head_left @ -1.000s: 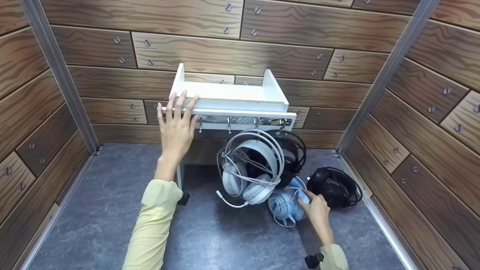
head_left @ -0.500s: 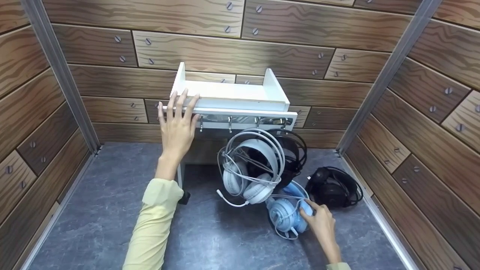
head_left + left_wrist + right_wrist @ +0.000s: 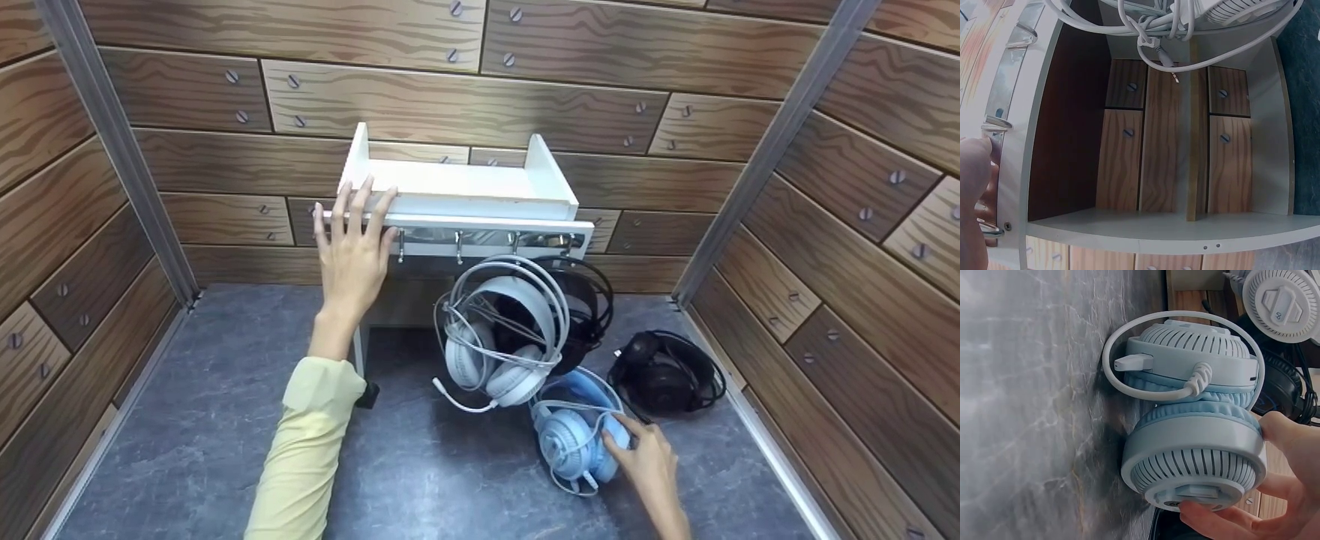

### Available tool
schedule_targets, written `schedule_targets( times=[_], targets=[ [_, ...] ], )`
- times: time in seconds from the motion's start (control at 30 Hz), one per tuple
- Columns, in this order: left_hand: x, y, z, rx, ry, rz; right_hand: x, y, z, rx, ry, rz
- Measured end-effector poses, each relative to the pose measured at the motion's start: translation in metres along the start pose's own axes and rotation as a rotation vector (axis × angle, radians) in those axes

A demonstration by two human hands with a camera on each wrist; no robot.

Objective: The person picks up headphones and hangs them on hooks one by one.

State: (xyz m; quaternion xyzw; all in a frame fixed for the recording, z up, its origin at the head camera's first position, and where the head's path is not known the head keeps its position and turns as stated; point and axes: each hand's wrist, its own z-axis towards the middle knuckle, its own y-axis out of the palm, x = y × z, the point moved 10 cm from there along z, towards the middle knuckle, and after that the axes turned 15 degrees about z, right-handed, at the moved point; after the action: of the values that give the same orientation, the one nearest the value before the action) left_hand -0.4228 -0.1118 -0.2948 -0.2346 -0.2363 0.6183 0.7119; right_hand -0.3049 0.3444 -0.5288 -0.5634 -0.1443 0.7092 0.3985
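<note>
My left hand (image 3: 351, 262) rests with fingers extended over the left end of a white hook rack (image 3: 450, 223). The thumb lies near one of its metal hooks (image 3: 996, 124) in the left wrist view. My right hand (image 3: 649, 461) grips one ear cup of light blue headphones (image 3: 566, 442), thumb on one side and fingers on the other. In the right wrist view the cups (image 3: 1196, 455) are close to or on the grey floor; contact is hard to tell. White headphones (image 3: 510, 330) with a microphone hang from the rack's right part, with black headphones (image 3: 589, 300) partly hidden behind them.
Another pair of black headphones (image 3: 667, 375) lies on the grey marbled floor (image 3: 225, 450), right of the blue pair. The rack has a white shelf (image 3: 450, 180) on top. Wood-patterned walls (image 3: 375, 97) with metal corner posts enclose the space.
My right hand has drawn the light blue headphones toward me and slightly right, out from under the hanging white pair. My left hand stays on the rack.
</note>
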Motion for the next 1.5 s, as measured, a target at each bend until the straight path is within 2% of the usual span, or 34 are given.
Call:
schedule_targets(
  times=[0.37, 0.6, 0.77, 0.97, 1.07, 1.17, 1.37, 1.5],
  targets=[
    [-0.002, -0.003, 0.002, 0.014, 0.001, -0.003, -0.002, -0.007, -0.018, 0.020, 0.005, 0.004],
    [-0.002, -0.003, 0.001, 0.014, 0.003, 0.014, 0.007, -0.006, -0.013, -0.123, 0.083, 0.029],
    [-0.002, -0.003, 0.002, 0.011, 0.004, 0.011, 0.017, -0.012, 0.007, -0.150, 0.100, 0.104],
    [-0.002, -0.003, 0.002, 0.018, 0.001, 0.019, 0.042, 0.012, 0.039, -0.274, 0.164, 0.145],
    [0.000, -0.002, 0.002, 0.014, 0.005, 0.016, 0.055, 0.026, 0.048, -0.338, 0.199, 0.127],
    [0.001, 0.000, 0.002, 0.005, 0.008, 0.012, 0.063, 0.035, 0.054, -0.373, 0.214, 0.160],
    [0.000, 0.001, 0.000, 0.004, 0.001, 0.010, 0.074, 0.047, 0.054, -0.390, 0.292, 0.272],
    [0.000, 0.000, 0.000, 0.015, 0.005, 0.008, 0.082, 0.048, 0.046, -0.346, 0.374, 0.402]
  ],
)
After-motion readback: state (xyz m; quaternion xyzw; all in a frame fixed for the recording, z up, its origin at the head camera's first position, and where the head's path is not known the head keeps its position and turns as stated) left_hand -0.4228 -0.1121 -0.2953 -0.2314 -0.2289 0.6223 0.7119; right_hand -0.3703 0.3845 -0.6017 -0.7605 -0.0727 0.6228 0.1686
